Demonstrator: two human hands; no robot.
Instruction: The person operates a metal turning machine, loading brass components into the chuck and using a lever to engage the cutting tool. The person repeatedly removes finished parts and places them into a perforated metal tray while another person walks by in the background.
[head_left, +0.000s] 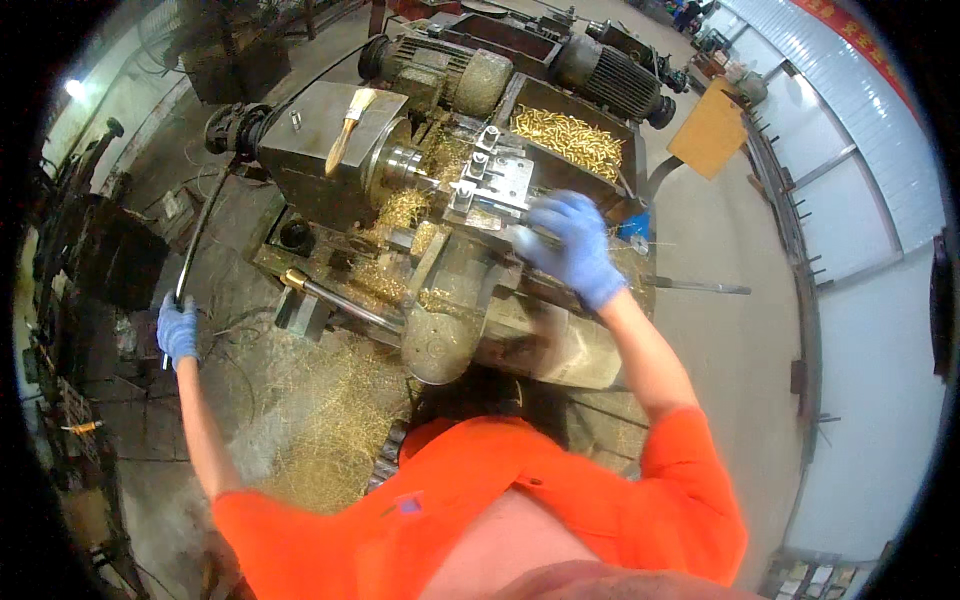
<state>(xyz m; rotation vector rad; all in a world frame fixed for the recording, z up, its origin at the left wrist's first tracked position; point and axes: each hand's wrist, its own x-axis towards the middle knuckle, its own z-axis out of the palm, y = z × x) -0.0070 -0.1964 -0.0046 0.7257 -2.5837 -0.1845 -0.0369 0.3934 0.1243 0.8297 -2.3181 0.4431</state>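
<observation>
A small lathe stands before me, with its chuck (395, 165) beside a silvery tool post (495, 180). My left hand (178, 330), in a blue glove, is closed round the lower part of a long metal lever (203, 235) that rises to the left end of the headstock (325, 130). Just right of the tool post, my right hand (575, 245), also gloved in blue, is curled with its fingers pointing left. Blur and the glove hide what those fingers grip. Brass-coloured shavings (402, 210) lie heaped under the chuck.
A brush (350, 130) lies on the headstock. Behind the tool post, a metal bin (625, 175) holds many small brass-coloured pieces (570, 140). Motors (615, 80) stand at the back. A rod (700, 287) juts out rightward. Shavings (330, 430) cover the floor at front left.
</observation>
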